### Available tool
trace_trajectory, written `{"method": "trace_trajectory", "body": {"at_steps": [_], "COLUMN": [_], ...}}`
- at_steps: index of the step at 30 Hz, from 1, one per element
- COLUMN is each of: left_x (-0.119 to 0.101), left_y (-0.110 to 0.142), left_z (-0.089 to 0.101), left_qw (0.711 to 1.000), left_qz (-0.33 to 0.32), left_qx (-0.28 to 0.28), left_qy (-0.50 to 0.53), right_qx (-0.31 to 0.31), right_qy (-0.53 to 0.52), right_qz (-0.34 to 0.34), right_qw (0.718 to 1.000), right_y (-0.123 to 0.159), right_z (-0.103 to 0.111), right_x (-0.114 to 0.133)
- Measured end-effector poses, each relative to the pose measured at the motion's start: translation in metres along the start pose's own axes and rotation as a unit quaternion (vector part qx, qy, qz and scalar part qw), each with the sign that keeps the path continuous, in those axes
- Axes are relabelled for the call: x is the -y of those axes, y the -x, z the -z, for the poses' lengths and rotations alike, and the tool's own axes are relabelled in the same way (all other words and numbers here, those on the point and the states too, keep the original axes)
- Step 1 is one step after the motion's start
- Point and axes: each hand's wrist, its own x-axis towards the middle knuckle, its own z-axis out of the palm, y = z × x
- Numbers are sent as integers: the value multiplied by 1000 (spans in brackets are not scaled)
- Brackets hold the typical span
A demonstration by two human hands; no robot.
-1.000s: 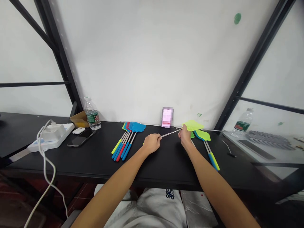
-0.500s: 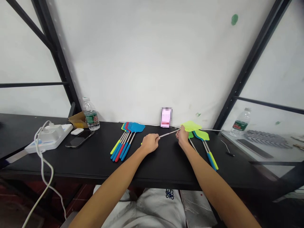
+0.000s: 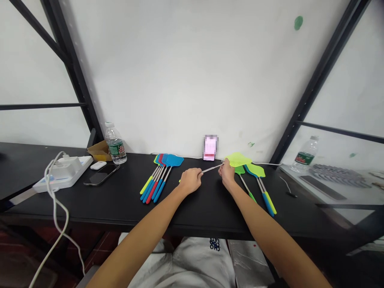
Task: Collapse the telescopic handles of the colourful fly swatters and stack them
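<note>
Both my hands hold one yellow-green fly swatter (image 3: 238, 159) over the black table (image 3: 120, 208). My left hand (image 3: 190, 181) is closed round its handle end. My right hand (image 3: 227, 175) pinches the thin metal rod just below the mesh head. The rod spans the short gap between my hands. To the right lie three more swatters (image 3: 258, 182) with green and blue handles. A bundle of several swatters (image 3: 157, 178) with blue, red and yellow handles lies to the left.
A water bottle (image 3: 114, 144), a cardboard box (image 3: 99, 151), a phone (image 3: 100, 175), a white earbud case (image 3: 97, 165) and a power strip (image 3: 61, 171) with a hanging cable sit at the left. A small blurred object (image 3: 210, 147) leans on the wall. Another bottle (image 3: 303, 155) stands on the right.
My right hand has slid left along the rod toward my left hand, shortening the visible rod between them. The swatter head moved left with it.
</note>
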Motion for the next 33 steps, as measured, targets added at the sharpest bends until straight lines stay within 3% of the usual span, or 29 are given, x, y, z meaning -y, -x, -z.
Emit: {"method": "trace_trajectory", "body": {"at_steps": [11, 33], "left_x": [-2, -6], "left_y": [0, 2], "left_z": [-5, -2], "left_qw": [1000, 1000], "left_qz": [-3, -7], "left_qx": [-22, -23], "left_qy": [6, -15], "right_qx": [47, 66], "right_qy": [-20, -4], "right_qz": [-5, -6], "right_qw": [999, 998], "right_y": [19, 25], "right_z": [-11, -13], "right_x": [-8, -15]}}
